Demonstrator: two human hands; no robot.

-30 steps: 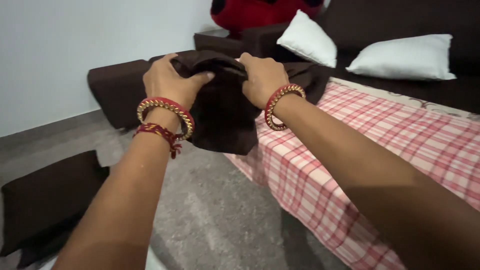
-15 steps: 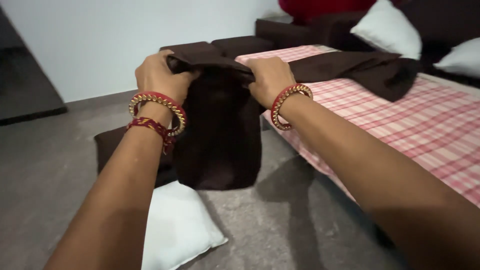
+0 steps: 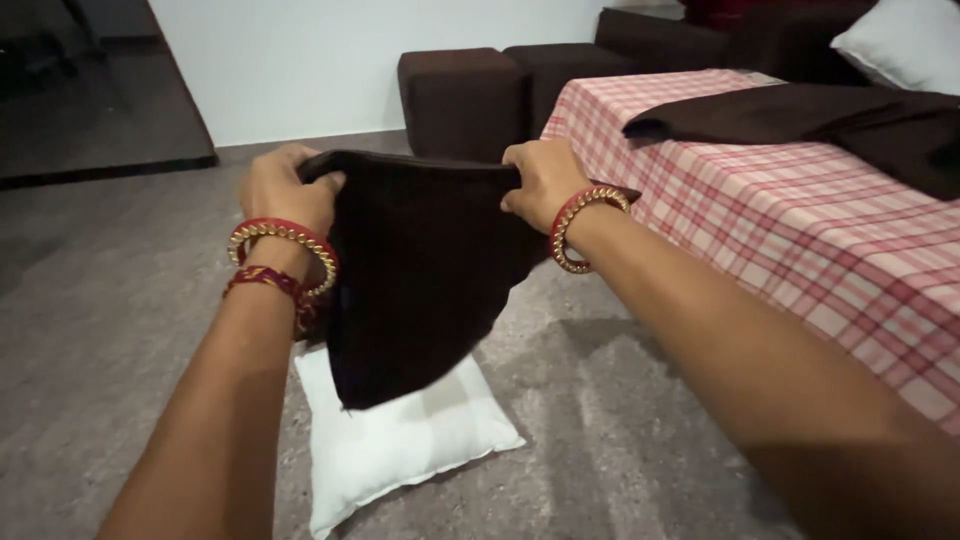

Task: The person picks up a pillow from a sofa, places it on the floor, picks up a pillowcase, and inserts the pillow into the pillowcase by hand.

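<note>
1. Left hand [image 3: 278, 188]: fingers clenched over the left top corner of a dark brown cushion cover [image 3: 420, 270], thumb pinching the edge from the front.
2. Right hand [image 3: 543, 180]: fingers clenched on the right top corner of the same cover. The two grips sit well apart, so the top edge runs taut and roughly level between them.
3. The cover hangs in the air in front of the person, above the floor [image 3: 120, 300]. Its lower end swings toward the right and drapes freely. Judged from the spread grip, the top edge is being held stretched so that the fabric falls flat; whether that edge is the cover's opening cannot be told.
4. Directly below the cover a white pillow [image 3: 400, 440] lies flat on the floor. Its upper part is hidden behind the hanging fabric.
5. Both wrists carry red and gold bangles; the left also has a red thread band.
6. To the right stands a bed with a pink checked sheet [image 3: 800, 230], with a second dark brown cloth [image 3: 830, 115] lying across it, cut off at the frame edge.
7. Beyond: dark brown upholstered blocks [image 3: 465, 95] against the wall, and a white cushion [image 3: 905, 40] partly cropped at the top right.
8. The fingertips behind the cover are not visible.
</note>
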